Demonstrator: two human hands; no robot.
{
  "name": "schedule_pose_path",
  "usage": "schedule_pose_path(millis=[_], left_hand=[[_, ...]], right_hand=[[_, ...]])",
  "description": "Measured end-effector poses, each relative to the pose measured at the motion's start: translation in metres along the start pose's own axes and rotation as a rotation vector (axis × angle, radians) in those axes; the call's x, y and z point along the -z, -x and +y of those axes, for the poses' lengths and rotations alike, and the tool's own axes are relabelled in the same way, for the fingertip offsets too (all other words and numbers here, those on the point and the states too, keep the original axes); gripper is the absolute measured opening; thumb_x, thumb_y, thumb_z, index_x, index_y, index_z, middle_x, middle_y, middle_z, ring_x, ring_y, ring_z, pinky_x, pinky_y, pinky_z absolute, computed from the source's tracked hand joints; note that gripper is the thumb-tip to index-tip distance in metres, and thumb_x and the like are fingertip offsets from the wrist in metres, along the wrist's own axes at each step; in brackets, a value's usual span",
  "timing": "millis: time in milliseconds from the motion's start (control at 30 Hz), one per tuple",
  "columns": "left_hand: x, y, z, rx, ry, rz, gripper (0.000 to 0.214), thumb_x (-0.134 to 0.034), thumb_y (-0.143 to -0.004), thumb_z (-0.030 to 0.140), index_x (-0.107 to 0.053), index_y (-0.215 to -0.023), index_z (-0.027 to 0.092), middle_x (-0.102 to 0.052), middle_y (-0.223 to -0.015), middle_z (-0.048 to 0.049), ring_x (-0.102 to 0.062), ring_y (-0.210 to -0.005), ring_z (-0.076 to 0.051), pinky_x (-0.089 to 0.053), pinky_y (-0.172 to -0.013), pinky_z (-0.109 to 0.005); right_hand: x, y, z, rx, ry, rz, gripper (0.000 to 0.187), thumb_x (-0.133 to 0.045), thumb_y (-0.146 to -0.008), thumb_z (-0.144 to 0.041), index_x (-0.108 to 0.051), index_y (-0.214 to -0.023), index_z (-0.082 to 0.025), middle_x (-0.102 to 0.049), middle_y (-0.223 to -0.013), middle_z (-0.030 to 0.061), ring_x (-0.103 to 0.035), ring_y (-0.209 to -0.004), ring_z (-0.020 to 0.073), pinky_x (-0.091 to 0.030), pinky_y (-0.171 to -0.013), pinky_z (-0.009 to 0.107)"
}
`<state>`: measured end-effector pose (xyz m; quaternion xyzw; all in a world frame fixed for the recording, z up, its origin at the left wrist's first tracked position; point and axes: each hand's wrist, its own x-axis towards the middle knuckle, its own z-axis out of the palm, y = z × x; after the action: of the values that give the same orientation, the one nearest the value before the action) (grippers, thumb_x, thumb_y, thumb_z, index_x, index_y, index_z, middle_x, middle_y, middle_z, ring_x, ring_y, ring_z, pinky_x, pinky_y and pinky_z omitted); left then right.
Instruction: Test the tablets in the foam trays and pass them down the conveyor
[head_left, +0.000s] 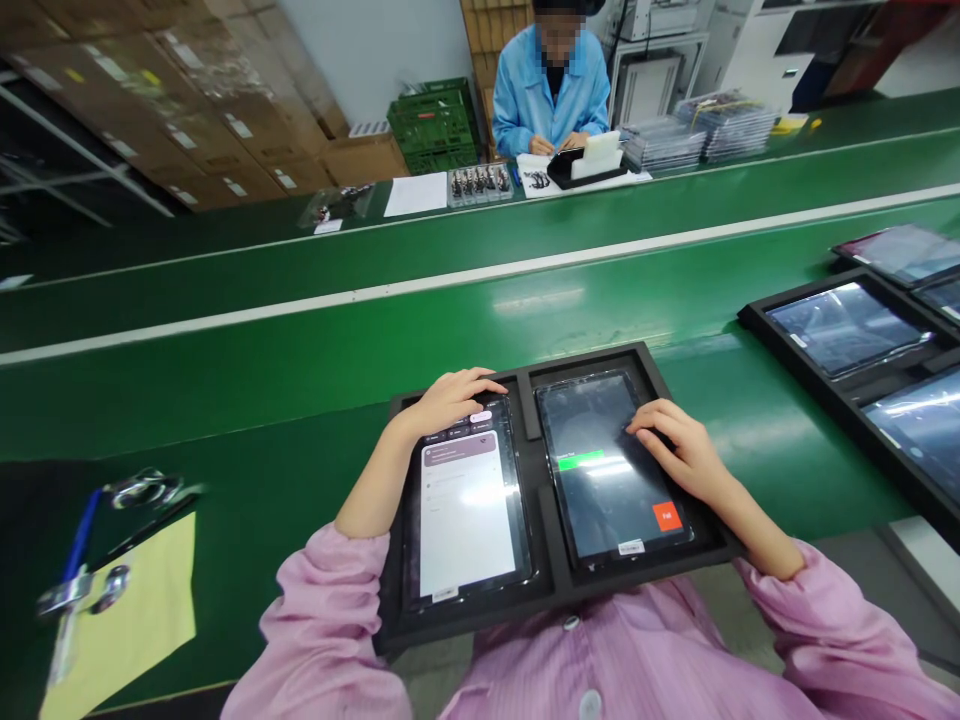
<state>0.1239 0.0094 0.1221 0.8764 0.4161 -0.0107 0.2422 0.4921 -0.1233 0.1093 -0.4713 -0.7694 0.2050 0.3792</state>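
Head view: the left hand [450, 402] is resting loosely across the upper part of the left tablet [465, 510], not grasping it; the right hand [679, 452] is lying relaxed with its fingertips [631, 420] on the right tablet [592, 480], also not grasping. Both tablets are sitting side by side in separate compartments of a black foam tray [592, 358] at the near edge of the green bench [375, 340]. The left screen is showing a white page under a mauve panel; the right screen is showing a green bar and a red button [667, 516] reading "Fail". Small white labels [630, 547] are too small to read. More black trays [825, 325] holding tablets are lying toward the right edge. A clipboard [124, 610] with yellow paper is lying near the left edge. A co-worker [551, 90] in a blue coat is working across the far edge.
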Motion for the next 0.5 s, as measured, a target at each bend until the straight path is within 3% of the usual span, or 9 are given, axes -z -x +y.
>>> schedule_pose_path(millis=[133,300,367,500], left_hand=[[0.0000,0.0029,-0.0002,-0.026,-0.025,-0.011,0.052,-0.048,-0.083,0.024,-0.059,-0.133,0.033,-0.047,-0.151,-0.0048,-0.046,-0.135,-0.030,-0.033,-0.112,-0.049],[0.0020,0.0053,-0.0021,-0.048,0.003,-0.064,0.052,-0.047,-0.086,0.026,-0.054,-0.137,0.035,-0.042,-0.154,-0.0055,-0.042,-0.139,-0.030,-0.030,-0.114,-0.050],[0.0016,0.0072,-0.0030,-0.071,-0.010,-0.078,0.055,-0.057,-0.085,0.036,-0.051,-0.140,0.033,-0.038,-0.156,-0.0093,-0.037,-0.142,-0.034,-0.026,-0.116,-0.053],[-0.0019,0.0093,-0.0032,-0.096,-0.037,-0.076,0.088,-0.080,-0.069,0.056,-0.045,-0.146,0.031,-0.032,-0.158,-0.0157,-0.030,-0.144,-0.042,-0.022,-0.116,-0.060]], right_hand=[[-0.0005,0.0009,-0.0014,0.021,0.041,0.004,0.024,-0.045,-0.101,-0.032,-0.065,-0.091,-0.024,-0.065,-0.091,0.0077,-0.063,-0.089,0.0228,-0.052,-0.081,0.039],[0.0015,0.0000,-0.0015,0.075,0.045,-0.079,0.033,-0.040,-0.103,-0.039,-0.068,-0.094,-0.024,-0.065,-0.094,0.0091,-0.061,-0.091,0.0235,-0.051,-0.082,0.040],[0.0010,-0.0001,-0.0001,0.111,0.060,-0.122,0.037,-0.039,-0.103,-0.041,-0.070,-0.096,-0.023,-0.065,-0.097,0.0098,-0.060,-0.093,0.0238,-0.050,-0.083,0.041],[0.0006,0.0011,0.0041,0.195,0.145,-0.171,0.046,-0.034,-0.104,-0.043,-0.075,-0.096,-0.024,-0.064,-0.103,0.0101,-0.059,-0.097,0.0241,-0.047,-0.084,0.042]])
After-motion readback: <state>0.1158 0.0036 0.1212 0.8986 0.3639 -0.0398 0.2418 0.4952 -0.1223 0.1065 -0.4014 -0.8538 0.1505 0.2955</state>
